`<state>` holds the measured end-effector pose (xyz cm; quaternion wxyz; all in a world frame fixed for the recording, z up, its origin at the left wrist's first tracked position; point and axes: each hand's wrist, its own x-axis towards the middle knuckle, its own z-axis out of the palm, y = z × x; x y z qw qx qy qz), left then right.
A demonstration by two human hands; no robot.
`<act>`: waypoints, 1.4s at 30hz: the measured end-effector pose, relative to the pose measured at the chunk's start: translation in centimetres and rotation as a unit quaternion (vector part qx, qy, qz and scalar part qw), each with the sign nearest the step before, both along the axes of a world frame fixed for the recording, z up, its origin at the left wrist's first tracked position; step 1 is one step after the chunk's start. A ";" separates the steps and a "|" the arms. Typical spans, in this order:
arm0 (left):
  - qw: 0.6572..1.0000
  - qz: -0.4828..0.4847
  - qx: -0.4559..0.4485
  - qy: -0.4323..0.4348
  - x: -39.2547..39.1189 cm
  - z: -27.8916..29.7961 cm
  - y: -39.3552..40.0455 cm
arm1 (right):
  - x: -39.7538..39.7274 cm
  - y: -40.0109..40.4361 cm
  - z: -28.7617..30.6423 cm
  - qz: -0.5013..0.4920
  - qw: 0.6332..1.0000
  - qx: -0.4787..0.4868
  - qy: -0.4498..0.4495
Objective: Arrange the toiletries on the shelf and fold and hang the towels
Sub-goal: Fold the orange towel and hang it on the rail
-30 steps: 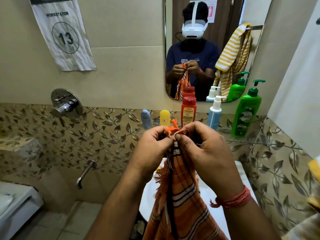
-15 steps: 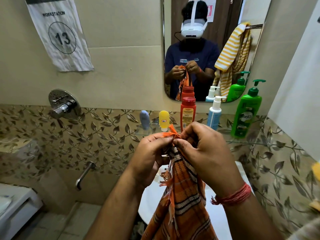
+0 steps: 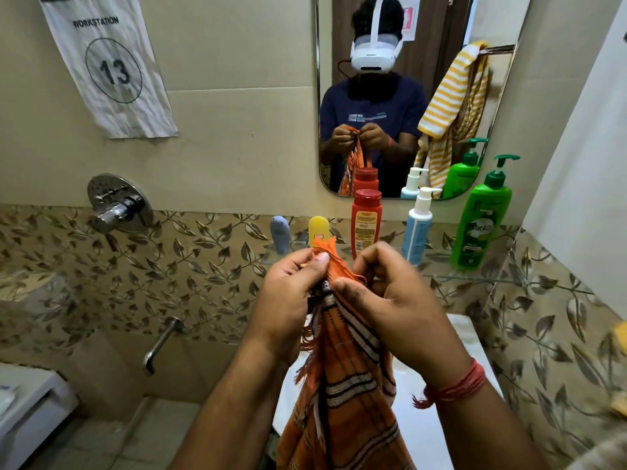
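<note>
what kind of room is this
Most likely a bathroom: a mirror hangs on the wall above a glass shelf of toiletry bottles, a shower valve sits in the tiled wall, and the hands hold an orange towel.

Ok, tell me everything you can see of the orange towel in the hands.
The orange towel looks like thin woven cloth, checked with dark and white stripes and fringed at its edges. It hangs bunched and unfolded, its lower part out of frame. The left hand and right hand pinch its gathered top edge, in front of the glass shelf.
</note>
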<state>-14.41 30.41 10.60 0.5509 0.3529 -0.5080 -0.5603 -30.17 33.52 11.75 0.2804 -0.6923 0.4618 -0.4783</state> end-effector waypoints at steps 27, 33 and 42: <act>0.902 0.414 -0.002 0.121 8.4 -0.5 -5.7 | -10.2 2.5 -1.9 -0.067 0.910 -0.060 0.404; 0.907 0.408 -0.015 0.103 8.7 -1.0 -5.2 | -10.3 3.5 -1.3 -0.049 0.990 -0.091 0.094; 0.925 0.375 -0.035 0.057 8.1 -1.3 -4.4 | -10.0 3.8 0.6 -0.037 0.976 -0.157 -0.147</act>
